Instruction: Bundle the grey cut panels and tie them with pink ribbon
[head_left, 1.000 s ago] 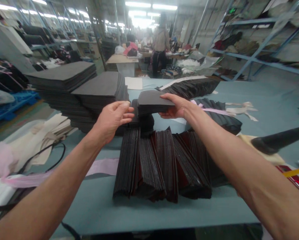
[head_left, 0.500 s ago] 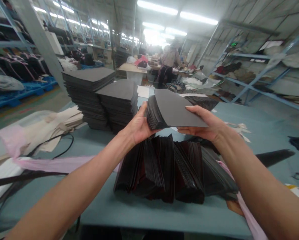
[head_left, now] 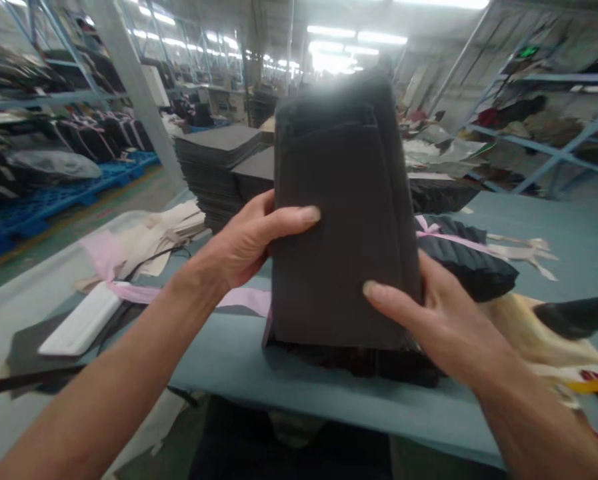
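Note:
A stack of dark grey sheets (head_left: 339, 260) is tilted up in front of me, its broad face towards me. My left hand (head_left: 246, 237) grips its left edge, thumb across the face. Lower down, my right hand (head_left: 441, 317) holds the right edge, also with the thumb on the face. The fingers behind the stack are mostly hidden. Beneath it, a row of dark sheet bundles (head_left: 359, 363) shows only along its front edge on the table. To its right lies a dark bundle (head_left: 473, 270) tied with a pink strip.
Two tall piles of grey sheets (head_left: 219, 139) rise at the back left of the blue-green table (head_left: 229, 350). A white slab-like object (head_left: 81, 320), a pink strip (head_left: 243, 300) and cream fabric pieces (head_left: 166, 227) lie left. A black tubular object (head_left: 579, 317) is at right.
The sheet stack has turned from lying nearly flat to tilted upright, and has come closer to me. Both hands have shifted onto its side edges. My view has turned slightly left.

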Demonstrator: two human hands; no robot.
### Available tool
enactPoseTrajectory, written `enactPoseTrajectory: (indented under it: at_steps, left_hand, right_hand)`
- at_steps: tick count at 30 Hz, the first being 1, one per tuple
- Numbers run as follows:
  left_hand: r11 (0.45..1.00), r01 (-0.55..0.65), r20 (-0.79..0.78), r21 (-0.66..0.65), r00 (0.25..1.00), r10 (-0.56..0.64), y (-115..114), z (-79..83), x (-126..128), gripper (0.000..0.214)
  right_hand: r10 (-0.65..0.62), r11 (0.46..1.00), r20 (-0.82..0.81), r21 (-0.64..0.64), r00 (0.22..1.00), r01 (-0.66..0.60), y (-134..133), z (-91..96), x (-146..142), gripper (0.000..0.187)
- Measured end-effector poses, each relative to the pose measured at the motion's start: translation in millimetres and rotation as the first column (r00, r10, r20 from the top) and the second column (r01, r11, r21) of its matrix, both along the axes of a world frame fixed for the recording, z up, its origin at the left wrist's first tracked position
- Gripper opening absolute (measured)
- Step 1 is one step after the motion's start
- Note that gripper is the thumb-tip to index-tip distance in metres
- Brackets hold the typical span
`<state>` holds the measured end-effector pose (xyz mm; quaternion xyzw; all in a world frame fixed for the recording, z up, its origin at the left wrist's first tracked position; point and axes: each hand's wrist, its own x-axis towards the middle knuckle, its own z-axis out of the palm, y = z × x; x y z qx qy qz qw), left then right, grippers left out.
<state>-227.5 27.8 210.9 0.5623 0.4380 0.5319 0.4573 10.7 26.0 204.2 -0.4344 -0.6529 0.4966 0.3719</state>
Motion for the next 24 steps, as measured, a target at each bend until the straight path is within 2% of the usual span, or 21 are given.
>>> enactPoseTrajectory:
  at_steps: [3, 6, 8, 10, 13, 16, 20, 24]
  left_hand:
    - [0.997, -0.063, 0.007, 0.034, 0.998, 0.063, -39, -0.9, -43, 0.068]
    - [0.978, -0.192, -0.099, 0.079, 0.975, 0.199, -80, -19.2, -91, 0.070]
    - [0.963, -0.269, -0.204, 0.029, 0.941, 0.269, -104, -36.8, -118, 0.059]
    - [0.957, -0.287, -0.285, -0.051, 0.922, 0.262, -123, -55.2, -136, 0.040]
    - [0.948, -0.280, -0.315, -0.153, 0.923, 0.221, -139, -82.1, -143, 0.030]
    - [0.927, -0.328, -0.308, -0.183, 0.914, 0.263, -147, -108.3, -141, 0.043]
    - [0.883, -0.374, -0.202, -0.284, 0.923, 0.326, -157, -138.1, -145, 0.061]
    - [0.878, -0.367, -0.211, -0.307, 0.926, 0.313, -164, -155.5, -146, 0.070]
  right_hand:
    - [0.039, 0.993, 0.006, 0.107, 0.999, -0.040, -27, -18.4, -42, 0.049]
    - [0.073, 0.989, 0.005, 0.130, 0.997, -0.073, -53, -44.3, -86, 0.056]
    - [0.100, 0.983, -0.009, 0.157, 0.995, -0.098, -66, -68.6, -114, 0.067]
    - [0.122, 0.977, -0.039, 0.179, 0.992, -0.113, -75, -98.4, -137, 0.074]
    - [0.127, 0.982, -0.068, 0.153, 0.990, -0.116, -81, -144.6, -163, 0.075]
    - [0.090, 0.991, -0.065, 0.107, 0.994, -0.083, -82, -176.5, -177, 0.074]
    - [0.097, 0.988, -0.051, 0.123, 0.994, -0.090, -86, -188.9, -181, 0.073]
    - [0.127, 0.980, -0.047, 0.162, 0.991, -0.118, -90, -194.9, -178, 0.073]
